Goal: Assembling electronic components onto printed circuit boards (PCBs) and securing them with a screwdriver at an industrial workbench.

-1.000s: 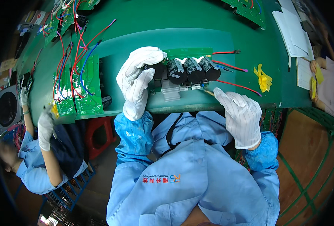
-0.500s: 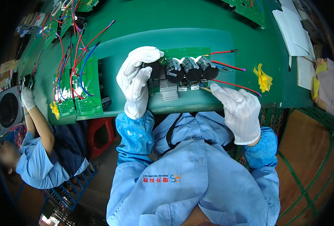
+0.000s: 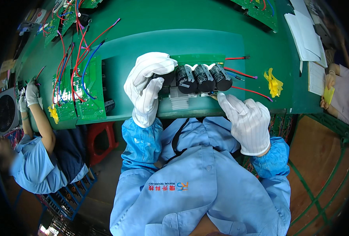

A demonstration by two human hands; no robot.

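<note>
My left hand [image 3: 149,84], in a white striped glove, grips the left end of a green circuit board [image 3: 204,59], its fingers around the leftmost black capacitor. Three more large black cylindrical capacitors [image 3: 204,78] stand in a row on the board, with white glue at their tops. A silver finned heatsink [image 3: 179,100] sits along the near edge. Red and blue wires [image 3: 241,72] stick out from the board's right end. My right hand [image 3: 247,122], gloved too, has its fingers pinched at the near right edge around a thin, brownish tool, mostly hidden.
Wired circuit boards [image 3: 92,104] lie at the left, with more at the far left and far right [image 3: 261,11]. Yellow strips [image 3: 274,82] lie to the right, beside white papers [image 3: 306,37]. A co-worker's gloved hands [image 3: 32,94] are at the left; another person [image 3: 341,84] sits at the right.
The board has tilted in my left hand, its capacitors now leaning more toward me, and has shifted slightly right. My right hand has lowered a little, still at the near edge.
</note>
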